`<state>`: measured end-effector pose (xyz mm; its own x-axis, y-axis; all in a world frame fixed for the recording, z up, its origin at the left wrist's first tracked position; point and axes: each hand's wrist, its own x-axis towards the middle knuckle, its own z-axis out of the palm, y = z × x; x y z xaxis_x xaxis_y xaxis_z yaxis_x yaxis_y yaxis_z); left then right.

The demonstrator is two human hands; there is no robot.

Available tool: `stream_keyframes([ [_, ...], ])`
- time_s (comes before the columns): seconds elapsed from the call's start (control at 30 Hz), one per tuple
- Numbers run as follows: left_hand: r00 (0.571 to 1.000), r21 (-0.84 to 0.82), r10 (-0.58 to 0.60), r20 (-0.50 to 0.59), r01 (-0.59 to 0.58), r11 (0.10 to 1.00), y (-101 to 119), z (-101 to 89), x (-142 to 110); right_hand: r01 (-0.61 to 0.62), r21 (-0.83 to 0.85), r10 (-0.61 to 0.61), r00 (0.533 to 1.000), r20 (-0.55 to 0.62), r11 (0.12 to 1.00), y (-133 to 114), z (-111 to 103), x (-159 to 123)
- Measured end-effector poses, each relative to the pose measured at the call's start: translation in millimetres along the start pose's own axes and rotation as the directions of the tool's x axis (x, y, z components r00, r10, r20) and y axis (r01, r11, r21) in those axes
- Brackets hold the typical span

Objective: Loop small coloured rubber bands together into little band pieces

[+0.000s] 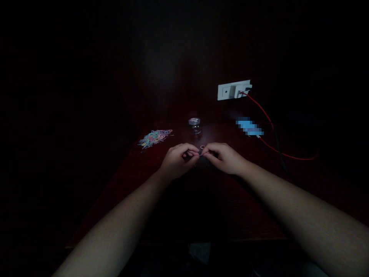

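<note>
My left hand [179,159] and my right hand [226,157] meet fingertip to fingertip low over the dark red table. Thumb and fingers are pinched together on each hand. A thin pale bit shows between the two pinches, too small and dim to name. Just beyond the fingertips is a small pink hair tie [202,147]; whether it touches my right fingers I cannot tell. Farther left lies a heap of small multicoloured hair ties [155,138]. Straight ahead of my hands stands a small clear jar [195,127] with its lid on.
A white wall socket [226,92] holds a white charger [238,91]. From it a red cable [261,105] runs to a blurred-out bright device [249,127] on the table [129,184] at the right. A darker cable [278,144] hangs nearby. The room is very dim.
</note>
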<state>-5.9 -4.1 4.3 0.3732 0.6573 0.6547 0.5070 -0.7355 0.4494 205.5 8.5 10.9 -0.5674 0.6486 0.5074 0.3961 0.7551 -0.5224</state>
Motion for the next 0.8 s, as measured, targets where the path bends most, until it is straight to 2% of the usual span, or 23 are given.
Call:
stream_keyframes([
  [0.8,0.997,0.064,0.068,-0.021,-0.067,0.996,5.2,-2.4,2.7,-0.011,0.055,0.010,1.000,0.008,0.998,0.7,2.0,-0.8],
])
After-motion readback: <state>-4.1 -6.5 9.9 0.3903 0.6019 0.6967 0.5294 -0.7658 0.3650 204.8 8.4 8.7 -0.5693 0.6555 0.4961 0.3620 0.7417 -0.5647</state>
